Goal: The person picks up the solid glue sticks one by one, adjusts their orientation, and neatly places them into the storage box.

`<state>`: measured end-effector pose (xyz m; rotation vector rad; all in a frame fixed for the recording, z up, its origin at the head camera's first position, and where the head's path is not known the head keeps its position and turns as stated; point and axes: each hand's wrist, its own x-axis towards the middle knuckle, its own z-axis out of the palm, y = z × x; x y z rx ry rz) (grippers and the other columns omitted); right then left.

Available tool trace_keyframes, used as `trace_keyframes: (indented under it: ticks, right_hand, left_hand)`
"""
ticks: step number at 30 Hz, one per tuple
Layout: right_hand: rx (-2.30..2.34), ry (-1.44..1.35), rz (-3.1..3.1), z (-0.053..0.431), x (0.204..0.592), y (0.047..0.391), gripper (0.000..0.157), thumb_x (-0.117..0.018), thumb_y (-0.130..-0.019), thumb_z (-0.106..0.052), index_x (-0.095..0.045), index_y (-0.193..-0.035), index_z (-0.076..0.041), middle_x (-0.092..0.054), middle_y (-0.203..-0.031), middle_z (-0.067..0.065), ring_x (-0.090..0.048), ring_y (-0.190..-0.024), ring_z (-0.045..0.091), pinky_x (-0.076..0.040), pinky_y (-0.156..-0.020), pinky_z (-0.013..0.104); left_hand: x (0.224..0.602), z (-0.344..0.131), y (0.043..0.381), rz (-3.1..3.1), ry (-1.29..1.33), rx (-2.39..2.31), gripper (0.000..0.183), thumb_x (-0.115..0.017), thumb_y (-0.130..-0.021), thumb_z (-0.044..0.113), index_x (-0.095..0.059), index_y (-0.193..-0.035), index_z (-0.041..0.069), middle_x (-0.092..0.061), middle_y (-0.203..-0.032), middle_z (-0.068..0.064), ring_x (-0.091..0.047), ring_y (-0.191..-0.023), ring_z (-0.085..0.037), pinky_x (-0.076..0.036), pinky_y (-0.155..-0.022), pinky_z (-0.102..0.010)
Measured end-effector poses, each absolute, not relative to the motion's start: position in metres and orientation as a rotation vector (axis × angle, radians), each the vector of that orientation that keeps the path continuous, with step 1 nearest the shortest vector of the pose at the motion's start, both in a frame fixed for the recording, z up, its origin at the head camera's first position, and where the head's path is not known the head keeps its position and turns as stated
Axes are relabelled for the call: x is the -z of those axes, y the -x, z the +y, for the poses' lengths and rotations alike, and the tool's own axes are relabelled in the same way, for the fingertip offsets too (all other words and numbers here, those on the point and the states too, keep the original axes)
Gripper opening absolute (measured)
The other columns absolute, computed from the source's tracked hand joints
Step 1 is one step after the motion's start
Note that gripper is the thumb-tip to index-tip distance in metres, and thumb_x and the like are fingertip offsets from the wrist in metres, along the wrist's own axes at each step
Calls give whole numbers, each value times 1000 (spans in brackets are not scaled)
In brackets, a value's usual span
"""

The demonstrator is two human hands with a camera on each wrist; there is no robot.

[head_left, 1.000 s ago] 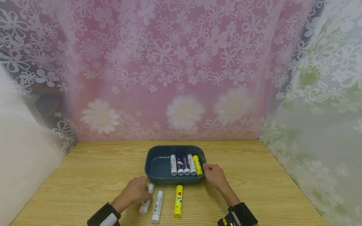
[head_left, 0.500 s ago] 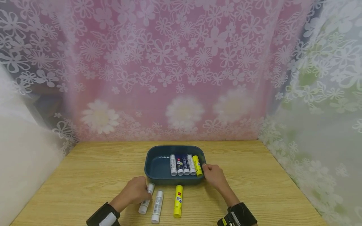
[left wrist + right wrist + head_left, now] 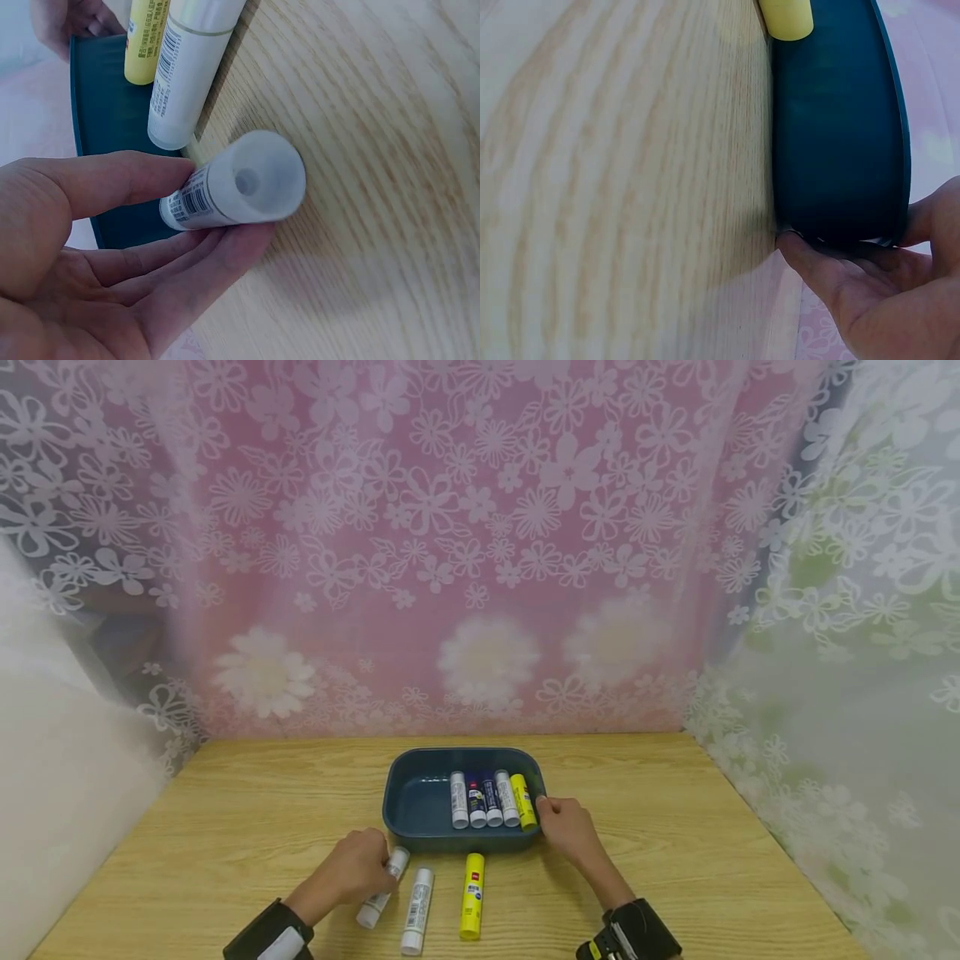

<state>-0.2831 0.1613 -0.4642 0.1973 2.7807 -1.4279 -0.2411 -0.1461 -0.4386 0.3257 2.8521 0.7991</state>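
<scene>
My left hand (image 3: 351, 870) pinches a white glue stick (image 3: 372, 908) between thumb and fingers, low over the table in front of the tray. In the left wrist view the glue stick (image 3: 259, 180) shows its hollow round end. My right hand (image 3: 572, 831) grips the right end of a dark teal tray (image 3: 450, 842), thumb at the rim and fingers against the outer wall in the right wrist view. Beside the left hand lie another white glue stick (image 3: 417, 912) and a yellow glue stick (image 3: 472, 897).
Several glue sticks lie side by side in the tray's right half, among them a white one (image 3: 459, 800), a navy one (image 3: 492, 802) and a yellow one (image 3: 523, 802). The wood-grain table (image 3: 285, 793) ends at a flowered curtain (image 3: 360, 677).
The white glue stick in my left hand has turned, its near end swinging left and away from the other white stick. My right hand has kept its grip on the tray.
</scene>
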Motion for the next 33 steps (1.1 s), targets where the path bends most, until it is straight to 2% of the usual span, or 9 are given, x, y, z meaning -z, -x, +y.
trace_keyframes:
  ticks: [2,4,7,9,22,33]
  right_hand:
    - [1424,-198,2785,161,464,283,44,-43,-107,-29,-46,-66,-14,-38,-59,-2,-34,-54,13,-26,-52,25]
    - [1427,-203,2785,161,464,284,44,-43,-107,-29,-46,-66,-14,-38,-59,-2,-34,-54,13,-26,-52,25]
    - [1432,-211,2786,162,463,285,45,-43,-107,-30,-46,-66,-13,-38,-59,-2,-35,-53,13,-26,-51,25]
    - [1431,-217,2786,162,464,285,45,-44,-107,-30,-46,-66,-13,-39,-59,-2,-35,-53,13,-26,-51,25]
    - [1427,-198,2793,161,464,282,45,-43,-108,-29,-45,-66,-14,-38,-59,-2,-34,-53,13,-26,-51,25]
    - [1419,-186,2803,161,465,283,45,-43,-107,-28,-46,-65,-14,-40,-58,-3,-35,-52,13,-26,-51,24]
  left_hand:
    - [437,-148,241,2855,-336,-812,45,-79,-70,0,-42,-49,15,-33,-47,10,-32,-46,-6,-23,-45,-19]
    - [435,-150,241,2849,-324,-835,33,-79,-70,0,-52,-54,11,-43,-52,6,-41,-48,-8,-31,-44,-20]
    - [432,-152,242,2833,-269,-854,15,-80,-71,0,-65,-68,5,-56,-63,-1,-54,-54,-13,-43,-46,-23]
    - [430,-153,243,2831,-259,-858,11,-80,-72,0,-70,-75,3,-61,-69,-5,-59,-58,-16,-48,-49,-26]
    - [417,-162,244,2843,-343,-853,15,-83,-70,-1,-72,-81,2,-63,-71,-6,-60,-55,-16,-51,-47,-28]
    - [402,-165,245,2848,-369,-797,15,-80,-70,-5,-72,-78,5,-62,-69,-6,-61,-53,-17,-52,-48,-29]
